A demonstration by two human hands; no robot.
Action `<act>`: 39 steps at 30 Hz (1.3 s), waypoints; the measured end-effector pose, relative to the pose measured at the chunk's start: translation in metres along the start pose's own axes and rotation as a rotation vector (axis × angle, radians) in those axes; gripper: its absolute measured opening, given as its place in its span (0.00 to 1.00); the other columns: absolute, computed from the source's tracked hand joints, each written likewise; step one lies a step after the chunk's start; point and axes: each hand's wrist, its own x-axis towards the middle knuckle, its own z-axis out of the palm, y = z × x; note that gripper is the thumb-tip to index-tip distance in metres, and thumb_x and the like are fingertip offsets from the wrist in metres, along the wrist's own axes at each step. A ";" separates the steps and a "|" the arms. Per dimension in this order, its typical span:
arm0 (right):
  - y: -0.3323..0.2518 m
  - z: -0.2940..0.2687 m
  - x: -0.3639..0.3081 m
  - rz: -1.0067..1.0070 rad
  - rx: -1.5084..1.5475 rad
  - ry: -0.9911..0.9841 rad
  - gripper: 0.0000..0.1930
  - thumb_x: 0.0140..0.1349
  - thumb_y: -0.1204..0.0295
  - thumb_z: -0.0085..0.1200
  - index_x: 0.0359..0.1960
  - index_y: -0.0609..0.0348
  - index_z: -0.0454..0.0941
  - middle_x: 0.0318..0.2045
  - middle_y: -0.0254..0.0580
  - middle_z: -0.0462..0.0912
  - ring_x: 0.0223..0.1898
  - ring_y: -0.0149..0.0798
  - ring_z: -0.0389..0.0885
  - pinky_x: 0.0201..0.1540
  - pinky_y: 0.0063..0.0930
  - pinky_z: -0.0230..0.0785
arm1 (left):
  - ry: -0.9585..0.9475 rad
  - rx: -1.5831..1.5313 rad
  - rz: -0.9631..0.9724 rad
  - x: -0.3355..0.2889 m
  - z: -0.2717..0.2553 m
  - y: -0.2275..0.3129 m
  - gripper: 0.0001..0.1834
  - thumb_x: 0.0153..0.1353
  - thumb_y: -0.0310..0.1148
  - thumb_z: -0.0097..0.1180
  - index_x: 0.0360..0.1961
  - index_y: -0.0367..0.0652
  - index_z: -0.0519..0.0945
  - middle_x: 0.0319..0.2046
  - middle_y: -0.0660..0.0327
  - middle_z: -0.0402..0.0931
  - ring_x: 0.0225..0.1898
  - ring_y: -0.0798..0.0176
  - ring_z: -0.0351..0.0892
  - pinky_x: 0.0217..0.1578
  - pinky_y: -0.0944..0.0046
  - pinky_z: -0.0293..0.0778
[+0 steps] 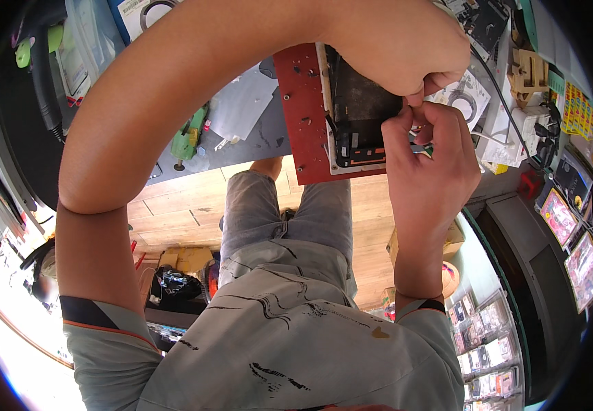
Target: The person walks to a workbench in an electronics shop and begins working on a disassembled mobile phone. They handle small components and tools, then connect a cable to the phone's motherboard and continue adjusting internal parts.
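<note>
An opened tablet-like device with a dark inside and a white edge lies on a red work board. From the left my arm reaches far across the bench, and my left hand bends down over the device's right side, fingers closed. Just below it, my right hand is closed too, thumb and fingers pinched. The fingertips of both hands meet at the device's right edge. What lies between them is too small and too covered to make out.
Small screws and bits dot the red board. To its left are a clear plastic sheet and a green tool on the grey bench mat. Rightward, a black cable runs past a wooden stand and a white box.
</note>
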 end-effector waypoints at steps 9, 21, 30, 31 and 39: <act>0.000 0.000 -0.002 0.012 0.009 0.009 0.11 0.54 0.80 0.67 0.34 0.59 0.76 0.27 0.37 0.79 0.24 0.40 0.79 0.25 0.36 0.71 | 0.047 0.023 0.042 0.000 0.001 0.001 0.11 0.53 0.29 0.61 0.27 0.27 0.83 0.25 0.38 0.80 0.32 0.35 0.82 0.39 0.47 0.76; 0.002 -0.001 -0.001 0.002 0.006 0.011 0.11 0.54 0.80 0.67 0.34 0.59 0.75 0.27 0.35 0.78 0.23 0.39 0.78 0.25 0.36 0.70 | 0.107 0.033 0.039 -0.004 0.005 0.007 0.12 0.56 0.31 0.63 0.28 0.29 0.84 0.26 0.39 0.81 0.33 0.35 0.82 0.42 0.47 0.76; 0.003 -0.003 -0.001 -0.007 0.010 0.014 0.10 0.54 0.81 0.67 0.33 0.59 0.76 0.26 0.35 0.79 0.22 0.38 0.77 0.24 0.35 0.69 | -0.034 -0.049 0.051 0.008 -0.001 -0.009 0.11 0.57 0.31 0.63 0.30 0.29 0.85 0.26 0.39 0.81 0.33 0.36 0.82 0.43 0.47 0.75; 0.004 -0.003 -0.001 -0.008 0.015 0.013 0.10 0.54 0.81 0.67 0.33 0.59 0.76 0.26 0.35 0.79 0.22 0.38 0.77 0.24 0.35 0.69 | -0.037 -0.069 0.059 0.009 -0.001 -0.010 0.11 0.57 0.31 0.63 0.30 0.29 0.85 0.27 0.39 0.81 0.34 0.36 0.82 0.43 0.47 0.75; 0.004 -0.004 0.000 -0.017 0.013 0.012 0.11 0.54 0.82 0.67 0.33 0.59 0.76 0.26 0.35 0.79 0.22 0.38 0.77 0.24 0.35 0.69 | 0.059 -0.127 0.122 0.000 -0.001 -0.008 0.11 0.57 0.31 0.63 0.30 0.30 0.85 0.27 0.40 0.81 0.35 0.37 0.83 0.46 0.48 0.75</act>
